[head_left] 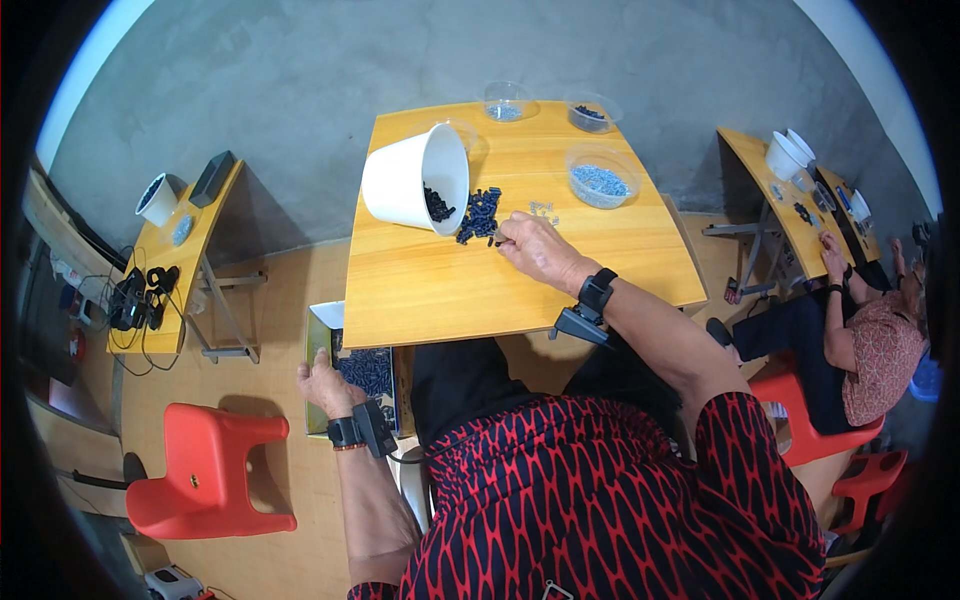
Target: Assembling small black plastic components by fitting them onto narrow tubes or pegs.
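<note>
At the near end of a heap of small dark blue-black cylindrical pieces (479, 214), my right hand (540, 248) is closed with fingertips pinched. A small dark piece (497, 240) shows at its fingertips. Beside the heap, a white bucket (405, 185) lies on its side, mouth toward the heap, with more dark pieces inside. A few small clear pieces (543, 210) lie just beyond my right hand. Below the table's left front corner, my left hand (328, 388) is over the edge of an open box (322, 318) holding many dark pieces. Its thumb and fingers look apart; some fingers are hidden.
Clear round tubs with pale blue pieces (600, 186), clear pieces (505, 112) and dark pieces (590, 116) stand on the wooden table (440, 310). A red chair (205, 470) is at left. Another person (880, 350) sits working at a table on the right.
</note>
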The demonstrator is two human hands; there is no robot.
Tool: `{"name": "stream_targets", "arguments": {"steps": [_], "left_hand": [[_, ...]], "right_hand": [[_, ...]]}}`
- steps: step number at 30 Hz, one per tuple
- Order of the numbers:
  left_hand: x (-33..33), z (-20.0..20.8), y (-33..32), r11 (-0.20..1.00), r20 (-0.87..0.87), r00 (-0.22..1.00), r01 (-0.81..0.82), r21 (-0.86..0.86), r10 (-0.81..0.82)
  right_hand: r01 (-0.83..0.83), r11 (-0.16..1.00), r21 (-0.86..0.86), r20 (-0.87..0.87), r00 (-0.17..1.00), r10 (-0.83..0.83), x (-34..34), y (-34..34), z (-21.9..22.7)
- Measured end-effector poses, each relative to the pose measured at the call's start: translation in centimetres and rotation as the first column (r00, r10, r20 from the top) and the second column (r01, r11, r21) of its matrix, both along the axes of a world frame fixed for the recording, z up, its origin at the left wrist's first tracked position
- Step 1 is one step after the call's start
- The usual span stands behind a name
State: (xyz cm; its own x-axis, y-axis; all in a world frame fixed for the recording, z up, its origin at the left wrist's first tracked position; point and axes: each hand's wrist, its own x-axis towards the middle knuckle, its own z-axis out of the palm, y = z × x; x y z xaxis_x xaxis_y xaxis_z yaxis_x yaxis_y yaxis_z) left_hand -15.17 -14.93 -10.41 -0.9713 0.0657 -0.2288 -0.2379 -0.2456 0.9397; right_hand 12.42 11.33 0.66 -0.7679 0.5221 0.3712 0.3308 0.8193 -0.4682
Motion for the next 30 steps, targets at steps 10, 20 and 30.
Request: {"name": "stream_targets", "arguments": {"steps": [10,20,30], "left_hand": [[5.0,7.6,1.2,0.993,-0.254,0.965,-0.038,0.109,0.065],[12.4,11.2,3.1,0.799,-0.462,0.704,0.601,-0.017,-0.539],[16.2,11.6,4.4,0.655,-0.455,0.507,0.708,-0.265,-0.732]], "right_hand": [[-0.006,0.997,0.072,0.187,0.982,-0.007,1.6,-0.2,0.5],[-0.011,0.990,0.142,0.268,0.963,-0.027,3.2,-3.3,1.9],[0.068,0.998,-0.017,-0.063,0.996,-0.068,4.7,-4.7,1.3]]}}
